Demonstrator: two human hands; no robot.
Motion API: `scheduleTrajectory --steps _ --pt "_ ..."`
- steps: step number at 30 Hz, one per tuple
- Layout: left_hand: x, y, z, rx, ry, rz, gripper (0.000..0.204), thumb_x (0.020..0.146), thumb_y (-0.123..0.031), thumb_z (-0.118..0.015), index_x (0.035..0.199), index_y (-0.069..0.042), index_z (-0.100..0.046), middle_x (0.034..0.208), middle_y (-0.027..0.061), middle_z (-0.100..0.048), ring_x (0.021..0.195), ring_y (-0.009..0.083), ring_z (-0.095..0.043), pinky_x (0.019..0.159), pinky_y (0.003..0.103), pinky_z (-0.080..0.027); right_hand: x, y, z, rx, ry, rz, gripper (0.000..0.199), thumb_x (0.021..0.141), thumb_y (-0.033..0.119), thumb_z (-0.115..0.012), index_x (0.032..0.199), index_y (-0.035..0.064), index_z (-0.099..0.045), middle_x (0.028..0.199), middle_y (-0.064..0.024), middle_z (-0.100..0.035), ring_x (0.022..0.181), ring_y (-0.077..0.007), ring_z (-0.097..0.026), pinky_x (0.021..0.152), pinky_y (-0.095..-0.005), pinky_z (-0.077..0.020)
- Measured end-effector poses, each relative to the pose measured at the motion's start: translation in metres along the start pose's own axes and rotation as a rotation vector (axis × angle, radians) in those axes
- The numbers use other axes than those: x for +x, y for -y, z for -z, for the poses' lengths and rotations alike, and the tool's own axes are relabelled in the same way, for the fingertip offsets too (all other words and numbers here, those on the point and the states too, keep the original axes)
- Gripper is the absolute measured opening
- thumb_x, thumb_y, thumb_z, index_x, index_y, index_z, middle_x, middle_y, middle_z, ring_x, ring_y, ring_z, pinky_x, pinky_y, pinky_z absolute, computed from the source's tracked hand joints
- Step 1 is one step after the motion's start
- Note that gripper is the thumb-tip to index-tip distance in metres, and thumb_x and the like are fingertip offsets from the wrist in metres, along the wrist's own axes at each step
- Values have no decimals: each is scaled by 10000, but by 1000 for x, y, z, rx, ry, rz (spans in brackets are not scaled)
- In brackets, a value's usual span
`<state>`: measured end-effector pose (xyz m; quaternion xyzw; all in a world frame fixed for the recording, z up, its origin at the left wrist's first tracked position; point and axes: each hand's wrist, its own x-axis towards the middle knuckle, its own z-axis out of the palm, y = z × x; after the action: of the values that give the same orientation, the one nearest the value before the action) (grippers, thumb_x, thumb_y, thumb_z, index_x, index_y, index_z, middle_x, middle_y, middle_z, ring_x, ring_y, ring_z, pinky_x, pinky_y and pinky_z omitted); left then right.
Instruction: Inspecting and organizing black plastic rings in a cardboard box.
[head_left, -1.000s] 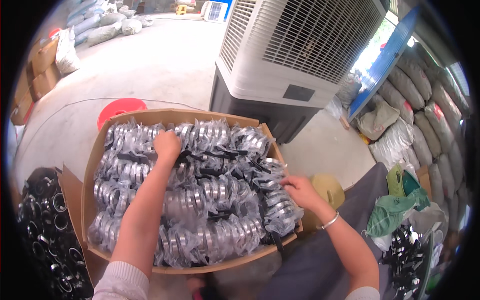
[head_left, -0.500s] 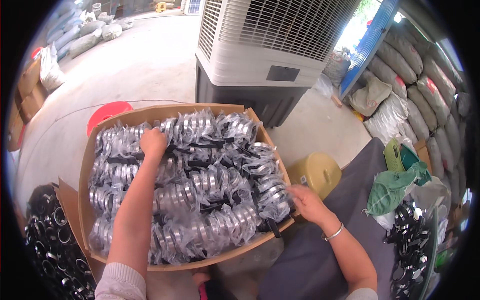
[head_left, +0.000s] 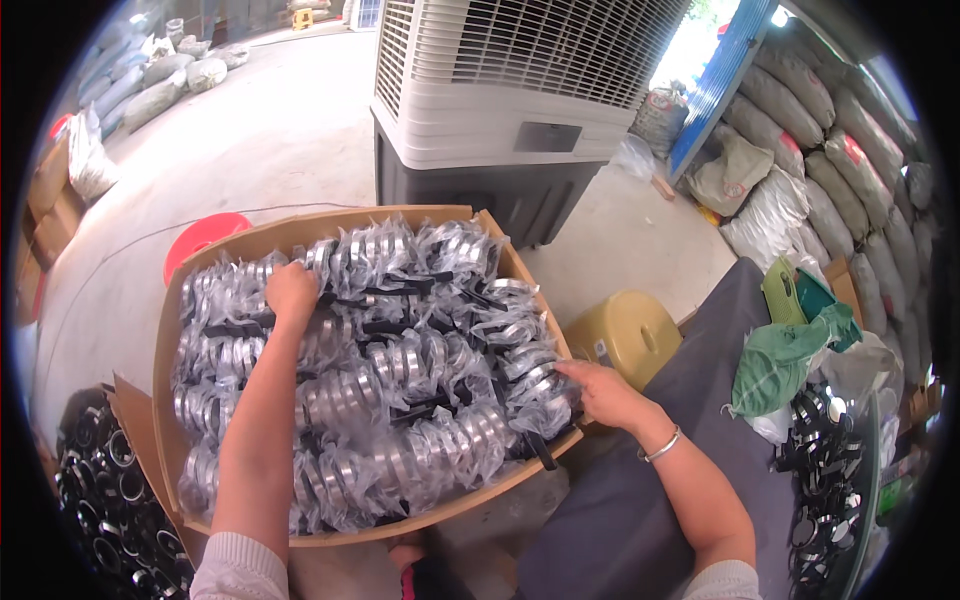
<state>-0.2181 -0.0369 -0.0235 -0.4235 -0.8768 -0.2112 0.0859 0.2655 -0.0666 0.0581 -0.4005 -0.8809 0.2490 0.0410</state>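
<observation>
A cardboard box (head_left: 166, 400) in front of me is packed with rows of round silver-rimmed parts (head_left: 340, 400) in clear plastic wrapping, and black strips show between the rows. My left hand (head_left: 292, 290) reaches into the far left part of the box and rests closed among the wrapped parts. What its fingertips grip, if anything, is hidden. At the box's right edge, my right hand (head_left: 605, 393) stretches its index finger toward the right-hand row of wrapped parts. The fingertip is at the wrapping, and the hand holds nothing.
A large air cooler (head_left: 500, 110) stands behind the box. A red basin (head_left: 205, 235) is at the far left, a yellow-tan plastic stool (head_left: 630, 335) at the right. Loose black rings (head_left: 120, 485) lie lower left. Dark cloth (head_left: 640, 490) and more black parts (head_left: 822, 460) are on the right.
The view has shifted slightly, so the box and surroundings sit a little further left. My right hand now has its index finger extended toward the wrapped parts. My left hand remains in the far left row.
</observation>
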Motion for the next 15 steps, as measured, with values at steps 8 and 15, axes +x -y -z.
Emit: scheduleTrajectory --steps 8,15 --pt "-1 0 -1 10 1 -10 262 785 -231 -560 849 -12 -689 961 239 -610 853 392 -626 749 464 -512 20 -14 -1 7 -3 -18 550 753 -110 -394 1286 7 -465 1329 -246 -452 1251 -363 -427 1047 -385 -351" --pt "-3 -3 3 14 -7 -12 257 779 -221 -558 851 -12 -689 962 241 -612 862 392 -627 751 468 -512 23 -17 -4 -112 6 -17 575 755 -74 -441 1309 81 -458 1306 -267 -462 1257 -403 -400 1028 -426 -363"
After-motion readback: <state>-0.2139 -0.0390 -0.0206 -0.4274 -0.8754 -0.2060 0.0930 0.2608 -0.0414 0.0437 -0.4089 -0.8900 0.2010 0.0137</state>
